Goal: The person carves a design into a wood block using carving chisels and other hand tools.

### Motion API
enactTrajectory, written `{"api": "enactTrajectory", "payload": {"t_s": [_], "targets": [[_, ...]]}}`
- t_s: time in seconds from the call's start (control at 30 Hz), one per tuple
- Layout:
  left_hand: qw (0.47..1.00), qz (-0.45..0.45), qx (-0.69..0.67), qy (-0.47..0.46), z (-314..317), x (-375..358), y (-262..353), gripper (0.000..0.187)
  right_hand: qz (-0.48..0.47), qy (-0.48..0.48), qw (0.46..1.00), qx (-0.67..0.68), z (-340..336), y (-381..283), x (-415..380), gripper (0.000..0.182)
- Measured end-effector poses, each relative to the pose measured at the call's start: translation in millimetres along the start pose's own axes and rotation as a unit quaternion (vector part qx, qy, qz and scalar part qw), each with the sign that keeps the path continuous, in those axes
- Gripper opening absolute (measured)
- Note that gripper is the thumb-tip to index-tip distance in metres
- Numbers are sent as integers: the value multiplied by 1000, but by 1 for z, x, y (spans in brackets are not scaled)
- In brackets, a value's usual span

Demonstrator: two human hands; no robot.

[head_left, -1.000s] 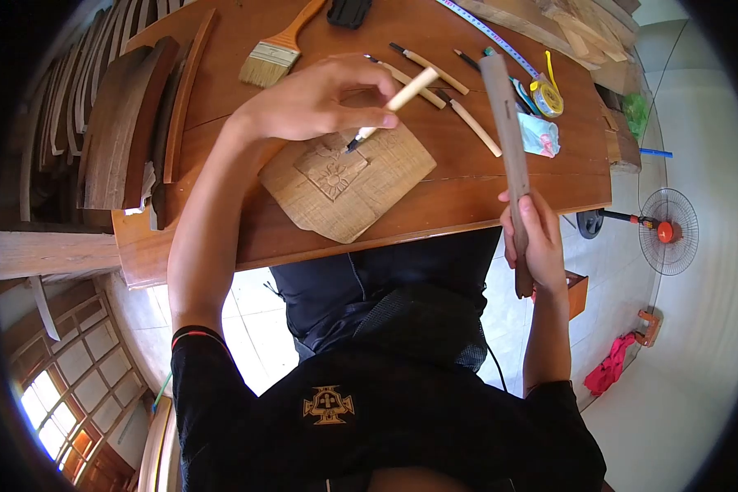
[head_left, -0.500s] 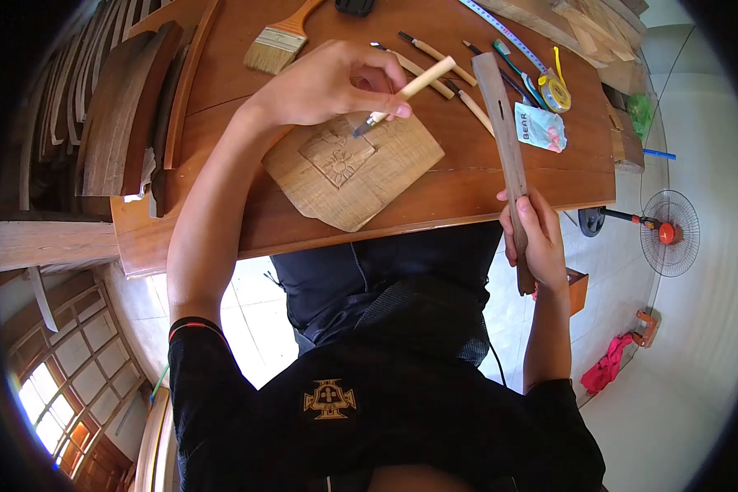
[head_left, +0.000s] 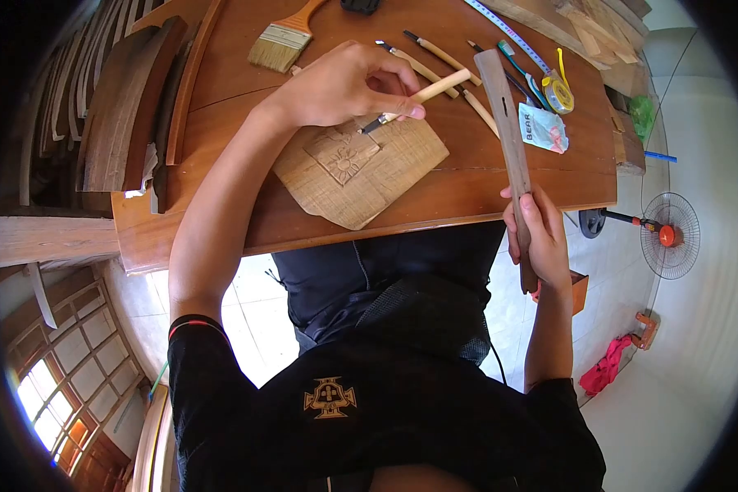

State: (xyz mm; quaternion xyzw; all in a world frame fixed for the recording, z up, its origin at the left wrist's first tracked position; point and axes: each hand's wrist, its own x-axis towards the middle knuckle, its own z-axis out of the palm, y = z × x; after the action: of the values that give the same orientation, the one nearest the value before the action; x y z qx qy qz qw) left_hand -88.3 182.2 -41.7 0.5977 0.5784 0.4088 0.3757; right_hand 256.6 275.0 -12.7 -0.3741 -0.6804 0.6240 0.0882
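Observation:
My left hand (head_left: 348, 86) is closed around the light wooden handle of a carving chisel (head_left: 443, 88). The chisel leans, with its dark metal tip at the carved square on a wooden board (head_left: 394, 180). A flower relief (head_left: 345, 166) shows inside that square; part of the carving is hidden behind my hand. My right hand (head_left: 539, 230) grips the lower end of a long flat wooden stick (head_left: 512, 156), held upright to the right of the board. The stick's upper end stands close to the chisel's handle end, apart from it.
Several more carving tools (head_left: 443, 57) lie behind the board on the brown table (head_left: 262, 238). A wide paintbrush (head_left: 283, 41) lies at the back left. To the right are a tape measure (head_left: 558, 94), a toothbrush (head_left: 512, 57) and a small packet (head_left: 543, 129). Wood planks (head_left: 131, 107) are stacked at left.
The chisel's tip has shifted slightly right across the carving, and its handle leans a little lower. The whole view has also shifted slightly. Both hands keep their hold.

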Motion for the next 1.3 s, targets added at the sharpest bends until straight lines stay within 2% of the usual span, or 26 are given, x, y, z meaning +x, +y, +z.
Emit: {"api": "enactTrajectory", "payload": {"t_s": [0.27, 0.37, 0.47, 0.67, 0.7, 0.77, 0.87, 0.97, 1.17, 1.3], "targets": [[998, -13, 60, 3, -1, 0, 3, 29, 12, -6, 1000, -22, -2, -6, 3, 36], [998, 25, 46, 24, 1, -2, -2, 30, 2, 13, 1000, -13, -2, -6, 4, 35], [987, 41, 155, 26, -3, -5, 9, 33, 0, -6, 1000, -27, -2, -8, 1, 34], [989, 81, 120, 31, 0, -3, -5, 36, -1, 7, 1000, 4, -2, -6, 0, 32], [991, 68, 110, 34, -1, -3, -3, 36, 9, -17, 999, -36, -4, -5, -1, 33], [994, 41, 90, 38, -3, -5, 4, 36, 3, -9, 1000, -27, -6, -6, -1, 33], [991, 59, 106, 59, 0, -3, 0, 35, 1, 15, 1000, -13, -6, -10, 0, 34], [989, 35, 128, 61, 0, -3, 2, 34, 0, 20, 1000, -19, -8, -11, 1, 34], [981, 95, 143, 87, 3, -2, -3, 31, 2, 0, 1000, -32, -7, -11, 0, 35], [983, 63, 150, 85, 3, -4, 3, 32, 1, 7, 1000, -26, -8, -12, 0, 35]]}}
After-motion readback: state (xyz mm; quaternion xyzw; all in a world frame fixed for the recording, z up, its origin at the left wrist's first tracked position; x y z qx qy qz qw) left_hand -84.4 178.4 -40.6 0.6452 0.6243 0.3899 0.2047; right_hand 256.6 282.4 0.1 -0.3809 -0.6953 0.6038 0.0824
